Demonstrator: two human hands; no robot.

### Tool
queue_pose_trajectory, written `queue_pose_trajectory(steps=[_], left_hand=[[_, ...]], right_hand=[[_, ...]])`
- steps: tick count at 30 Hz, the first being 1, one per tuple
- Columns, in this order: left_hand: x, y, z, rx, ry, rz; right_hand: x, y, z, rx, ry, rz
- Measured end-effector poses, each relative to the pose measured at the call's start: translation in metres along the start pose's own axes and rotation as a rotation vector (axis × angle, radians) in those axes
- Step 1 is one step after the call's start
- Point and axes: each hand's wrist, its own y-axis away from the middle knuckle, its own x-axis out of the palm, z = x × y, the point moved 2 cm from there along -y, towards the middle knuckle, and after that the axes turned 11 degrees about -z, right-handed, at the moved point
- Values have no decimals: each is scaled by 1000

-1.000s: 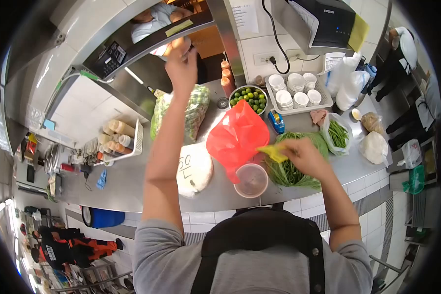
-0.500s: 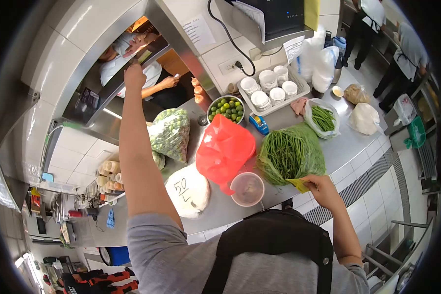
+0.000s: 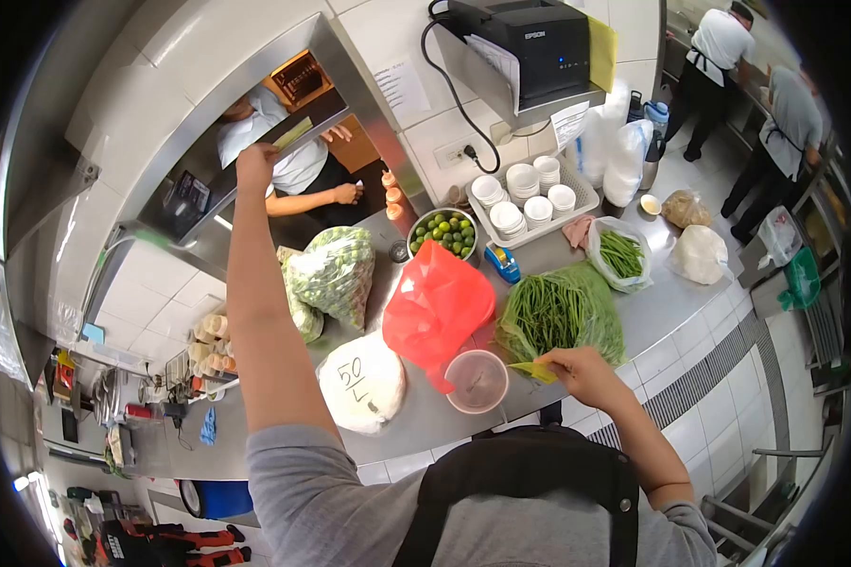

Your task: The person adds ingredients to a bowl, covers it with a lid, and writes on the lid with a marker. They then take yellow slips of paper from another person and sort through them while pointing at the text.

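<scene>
My left hand (image 3: 256, 168) reaches up to the ledge of the pass-through window, its fingers closed on one end of a yellowish paper slip (image 3: 294, 134). Low on the right, my right hand (image 3: 581, 375) pinches a yellow paper slip (image 3: 536, 370) between thumb and fingers. That slip is between a clear plastic tub (image 3: 477, 382) and a green bag of long green vegetables (image 3: 563, 312). A red plastic bag (image 3: 437, 307) lies behind the tub. Beside it sits a white bundle marked "50 L" (image 3: 361, 381).
Behind the window is another person (image 3: 284, 146). Bagged green vegetables (image 3: 336, 274), a bowl of limes (image 3: 442, 234), a blue tape dispenser (image 3: 503, 264) and a basket of white cups (image 3: 529, 203) stand on the counter (image 3: 425, 430). A printer (image 3: 529, 57) hangs above. Two people work at upper right.
My left hand has shifted slightly down and left, and a slip now shows at its fingers. My right hand has moved left with its slip. The person behind the window has lowered a hand.
</scene>
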Motion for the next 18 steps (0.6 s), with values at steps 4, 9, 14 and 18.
queue_pose_trajectory(steps=[4, 9, 14, 18], left_hand=[[-8, -2, -3, -133, 131, -16], [-12, 24, -76, -362, 589, -282], [-21, 130, -267, -416, 785, -196], [-50, 185, -387, -493, 1004, -114]], right_hand=[[0, 9, -12, 61, -15, 2], [-26, 14, -41, 178, -158, -236], [-62, -35, -17, -14, -334, -733], [-68, -69, -2, -29, -129, -712]])
